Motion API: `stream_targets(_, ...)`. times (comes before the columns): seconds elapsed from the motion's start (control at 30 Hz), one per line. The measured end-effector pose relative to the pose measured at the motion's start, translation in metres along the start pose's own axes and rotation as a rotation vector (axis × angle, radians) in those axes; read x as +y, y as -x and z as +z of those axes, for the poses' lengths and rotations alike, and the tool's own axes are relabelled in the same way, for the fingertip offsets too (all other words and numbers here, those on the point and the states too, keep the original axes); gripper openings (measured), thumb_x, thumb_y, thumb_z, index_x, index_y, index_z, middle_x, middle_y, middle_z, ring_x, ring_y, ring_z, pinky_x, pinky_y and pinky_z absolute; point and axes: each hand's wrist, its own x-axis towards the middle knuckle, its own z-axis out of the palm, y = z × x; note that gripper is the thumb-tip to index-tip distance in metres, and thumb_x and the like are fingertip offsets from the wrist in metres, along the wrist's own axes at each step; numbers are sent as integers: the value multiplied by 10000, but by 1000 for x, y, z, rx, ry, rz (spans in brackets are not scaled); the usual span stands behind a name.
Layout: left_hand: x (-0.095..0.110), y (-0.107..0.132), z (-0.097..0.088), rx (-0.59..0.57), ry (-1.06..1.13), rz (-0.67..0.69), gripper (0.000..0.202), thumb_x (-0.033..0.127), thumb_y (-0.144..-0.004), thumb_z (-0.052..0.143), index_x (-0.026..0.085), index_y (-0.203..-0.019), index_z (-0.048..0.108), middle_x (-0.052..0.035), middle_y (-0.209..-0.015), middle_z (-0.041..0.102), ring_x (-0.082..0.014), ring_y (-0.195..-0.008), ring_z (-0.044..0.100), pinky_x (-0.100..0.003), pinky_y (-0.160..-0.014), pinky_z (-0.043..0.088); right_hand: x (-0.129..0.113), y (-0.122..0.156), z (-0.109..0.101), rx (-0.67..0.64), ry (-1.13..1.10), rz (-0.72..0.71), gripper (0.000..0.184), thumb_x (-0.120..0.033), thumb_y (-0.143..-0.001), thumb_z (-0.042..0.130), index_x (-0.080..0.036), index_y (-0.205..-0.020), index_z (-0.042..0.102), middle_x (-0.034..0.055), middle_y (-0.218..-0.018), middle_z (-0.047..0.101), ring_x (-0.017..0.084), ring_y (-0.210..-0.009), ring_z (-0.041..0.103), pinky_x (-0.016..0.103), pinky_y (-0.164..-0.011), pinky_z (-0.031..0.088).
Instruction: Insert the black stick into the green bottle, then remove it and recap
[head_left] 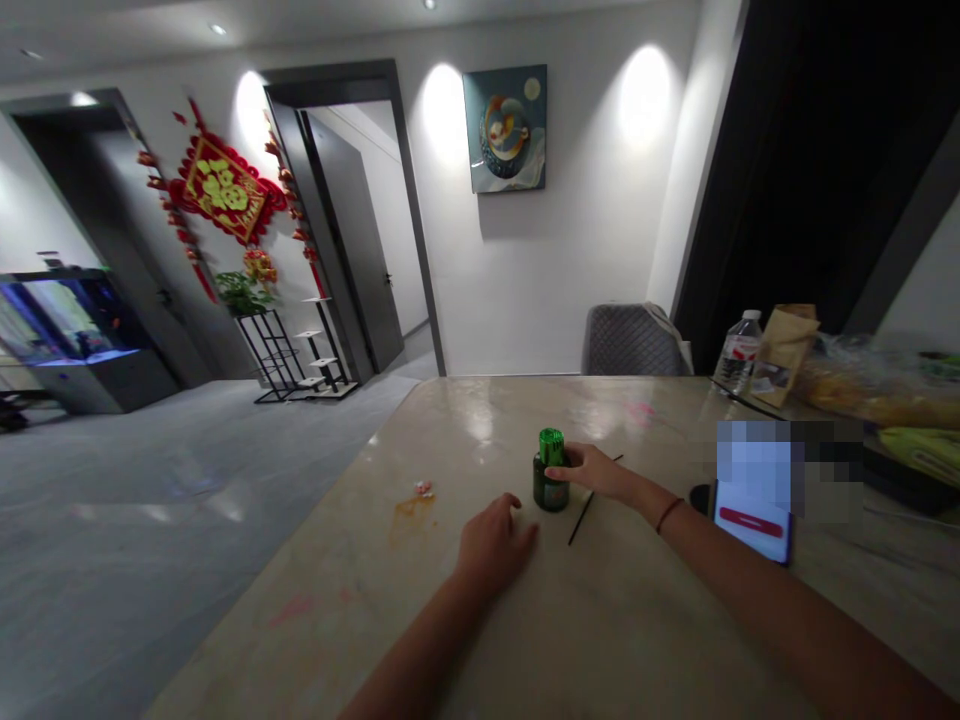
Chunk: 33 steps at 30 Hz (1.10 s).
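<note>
Head view: green bottle [547, 494] is gripped upright on the bench [570, 640] by the right hand [589, 472], at two o'clock from the left hand [491, 540], which is held half-spread, nothing seen in it. Gripping step apparently in hand; steady hold likely called for next.

The bottle [550, 494] stands on the table [600, 630]; stick [578, 524] right; phone [750, 538] farther right.
</note>
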Motion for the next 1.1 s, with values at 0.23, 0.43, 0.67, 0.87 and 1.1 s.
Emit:
stream_targets(0.23,10,-16,9,4,109,137,557,530,-661,576,259,-1143,507,-26,-1061,560,-182,-959,536,-237,-754,397,-12,38,8,0,-66,-29,422,-437,-639,671,-154,-948,622,75,-982,643,233,-937,580,371,-856,440)
stream_targets(0.43,18,-26,13,32,84,154,526,561,-666,557,261,-1098,547,-21,-1034,557,-181,-923,544,-238,-724,398,-8,48,3,57,-485,-31,591,-535,-700,584,-267,-1210,453,48,-1330,432,197,-1222,386,377,-1029,268)
stream_targets(0.67,23,-26,12,32,23,125,543,579,-687,512,251,-1120,527,-42,-1004,555,-196,-914,546,-261,-713,398,-15,51,-20,-83,-645,-7,684,-636,-818,234,-243,-1375,185,52,-1339,427,159,-1299,257,419,-1078,46)
stream_targets(0.87,22,-27,15,51,15,149,507,567,-698,501,240,-1084,540,-44,-1006,555,-198,-916,545,-265,-709,397,-6,55,-16,15,-487,-24,741,-581,-826,344,-246,-1394,7,46,-1261,516,151,-1287,283,412,-1077,4)
stream_targets(1.1,22,-28,16,82,21,166,485,557,-696,515,227,-1048,565,-51,-985,560,-200,-900,549,-269,-699,405,-6,52,-16,103,-465,-38,711,-595,-816,347,-268,-1391,84,33,-1344,420,149,-1307,235,404,-1085,41)
